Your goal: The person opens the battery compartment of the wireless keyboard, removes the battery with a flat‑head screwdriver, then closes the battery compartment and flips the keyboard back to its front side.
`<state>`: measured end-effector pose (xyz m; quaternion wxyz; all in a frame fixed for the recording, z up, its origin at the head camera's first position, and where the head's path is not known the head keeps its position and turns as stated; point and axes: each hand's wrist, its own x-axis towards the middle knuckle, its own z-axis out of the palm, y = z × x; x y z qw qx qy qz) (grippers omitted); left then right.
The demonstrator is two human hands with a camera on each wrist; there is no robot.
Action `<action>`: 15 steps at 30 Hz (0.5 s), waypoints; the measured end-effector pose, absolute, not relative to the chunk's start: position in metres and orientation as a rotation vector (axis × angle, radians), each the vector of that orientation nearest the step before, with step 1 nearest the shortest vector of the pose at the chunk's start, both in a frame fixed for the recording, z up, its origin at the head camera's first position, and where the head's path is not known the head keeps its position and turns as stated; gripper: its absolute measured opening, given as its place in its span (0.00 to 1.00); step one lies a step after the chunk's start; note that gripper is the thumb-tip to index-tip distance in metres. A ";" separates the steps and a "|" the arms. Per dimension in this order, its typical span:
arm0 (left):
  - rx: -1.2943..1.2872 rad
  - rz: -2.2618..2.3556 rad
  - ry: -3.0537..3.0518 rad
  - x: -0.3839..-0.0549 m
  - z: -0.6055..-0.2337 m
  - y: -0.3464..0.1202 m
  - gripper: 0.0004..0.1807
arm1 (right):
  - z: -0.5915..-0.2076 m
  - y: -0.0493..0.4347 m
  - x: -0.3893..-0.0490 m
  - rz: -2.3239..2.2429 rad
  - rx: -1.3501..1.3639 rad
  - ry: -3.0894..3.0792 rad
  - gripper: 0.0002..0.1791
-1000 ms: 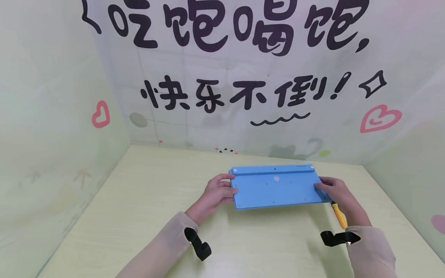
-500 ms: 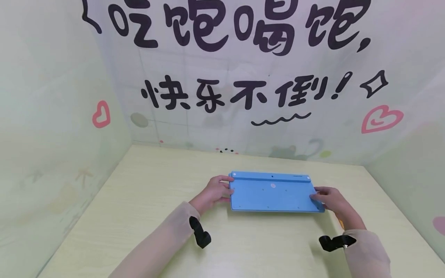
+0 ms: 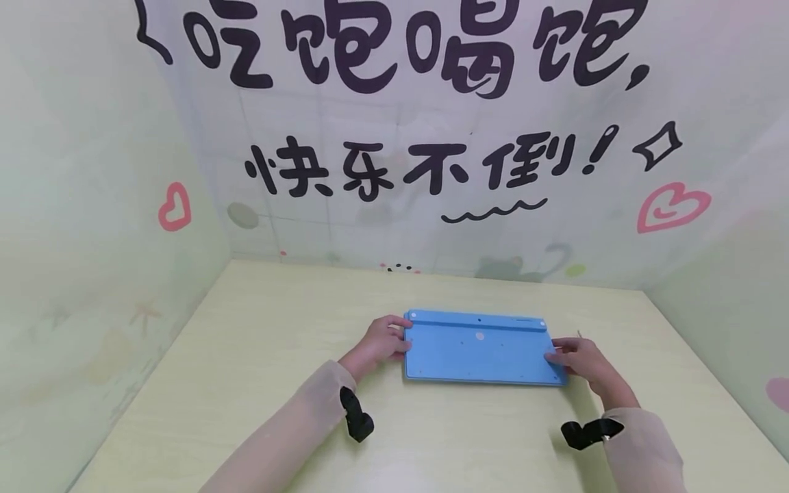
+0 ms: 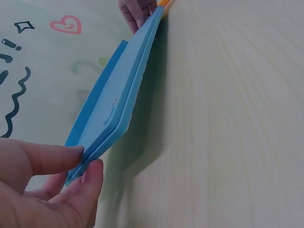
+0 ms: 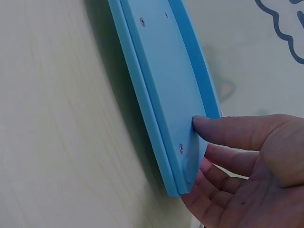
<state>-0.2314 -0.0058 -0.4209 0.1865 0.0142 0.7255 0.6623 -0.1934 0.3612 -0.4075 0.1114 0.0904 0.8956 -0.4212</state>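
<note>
A blue keyboard is held with its underside up, showing a raised bar along the far edge, round pale feet and small screws. My left hand grips its left end, thumb on the underside and fingers beneath. At the other end my right hand pinches the corner, with the thumb on the underside close to a screw. In the left wrist view the keyboard is tilted over its shadow; whether an edge touches the table is unclear. The key side is hidden.
Behind my right hand lies a thin tool, mostly covered; its slim tip shows past the fingers, and a bit of orange shows in the left wrist view. The pale wooden table ends at printed walls.
Both hands have lowered the keyboard and brought it a little nearer and to the left. The yellow-handled tool, visible beside the right hand earlier, is now mostly covered by that hand.
</note>
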 end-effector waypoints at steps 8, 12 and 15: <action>0.021 1.793 2.164 -0.229 -0.427 -0.006 0.18 | -0.413 0.360 -0.196 -1.213 0.257 2.649 0.32; 0.016 1.770 2.195 -0.228 -0.431 -0.006 0.18 | -0.414 0.359 -0.194 -1.207 0.248 2.654 0.33; 0.027 1.746 2.207 -0.227 -0.432 -0.007 0.18 | -0.415 0.359 -0.193 -1.196 0.244 2.668 0.32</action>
